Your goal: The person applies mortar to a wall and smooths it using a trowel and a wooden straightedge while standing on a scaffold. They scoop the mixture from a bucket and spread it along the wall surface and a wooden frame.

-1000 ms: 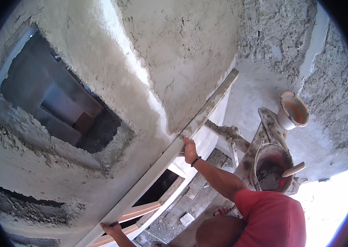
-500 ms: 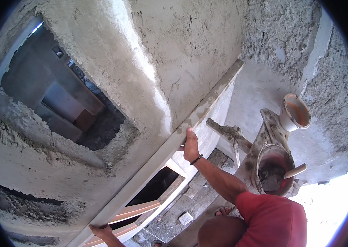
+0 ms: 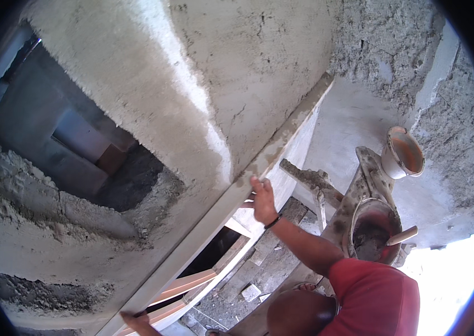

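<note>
A long, pale straightedge board (image 3: 214,210) lies slantwise against the plastered wall (image 3: 270,61), with damp mortar smears near its upper end. My right hand (image 3: 264,206), a dark band at its wrist, holds the board's edge around the middle, with the fingertips on its face. Lower down, my left hand (image 3: 136,323) grips the same board near its bottom end; part of that hand is cut off by the lower edge of the picture. A whitish streak (image 3: 192,89) runs down the wall above the board.
To the right, a mortar bucket (image 3: 372,235) with a wooden-handled tool (image 3: 402,235) in it stands on a mortar-stained plank (image 3: 368,168). Beyond is a smaller pale bucket (image 3: 402,152). A mortar-covered piece (image 3: 315,180) sits near the board. Rough-edged wall opening (image 3: 97,151) at left; rubble (image 3: 251,292) below.
The view has shifted slightly, the wall opening moving left. My right hand's fingers have lifted and spread a little on the board; my left hand keeps its hold.
</note>
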The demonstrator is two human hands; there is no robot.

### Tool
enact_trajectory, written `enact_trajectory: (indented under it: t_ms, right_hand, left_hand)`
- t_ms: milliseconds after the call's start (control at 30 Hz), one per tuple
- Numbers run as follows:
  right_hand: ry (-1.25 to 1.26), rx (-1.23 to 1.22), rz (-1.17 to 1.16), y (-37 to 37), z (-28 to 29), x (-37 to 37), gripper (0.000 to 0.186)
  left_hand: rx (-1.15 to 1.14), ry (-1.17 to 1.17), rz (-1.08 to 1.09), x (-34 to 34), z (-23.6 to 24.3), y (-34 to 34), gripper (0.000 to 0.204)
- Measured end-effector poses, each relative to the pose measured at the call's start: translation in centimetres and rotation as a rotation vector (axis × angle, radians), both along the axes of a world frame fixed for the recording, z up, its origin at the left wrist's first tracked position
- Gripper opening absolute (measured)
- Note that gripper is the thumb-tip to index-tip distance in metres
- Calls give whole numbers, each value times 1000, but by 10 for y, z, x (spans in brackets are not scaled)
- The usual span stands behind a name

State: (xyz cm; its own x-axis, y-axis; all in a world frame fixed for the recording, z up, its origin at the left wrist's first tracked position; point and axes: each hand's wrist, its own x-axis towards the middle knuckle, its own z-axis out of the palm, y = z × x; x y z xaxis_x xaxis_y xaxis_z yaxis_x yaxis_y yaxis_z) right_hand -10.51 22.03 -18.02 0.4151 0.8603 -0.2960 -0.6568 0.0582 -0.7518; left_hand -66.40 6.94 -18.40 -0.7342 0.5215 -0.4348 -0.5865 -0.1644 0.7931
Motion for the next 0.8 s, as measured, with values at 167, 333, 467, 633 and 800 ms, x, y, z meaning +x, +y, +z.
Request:
enact_trajectory:
  t_ms: [167,333,467,633,800]
  right_hand:
    - [-8,13,74,35,-69,51,51]
    - [-28,30,-118,56,-88,53,49]
    - [-110,130,-147,61,-82,51,48]
    - [-130,-60,-65,52,-42,1,42]
    - [-68,-66,148,1,50,-16,59]
  left_hand:
    - [76,-119,-17,23,-74,3,55]
    - [83,-76,-3,47,-97,8,56]
    - [221,27,-44,35,-64,-1,59]
    - [78,89,72,-27,-6,-11,61]
    - [-52,130,171,-88,25,-22,58]
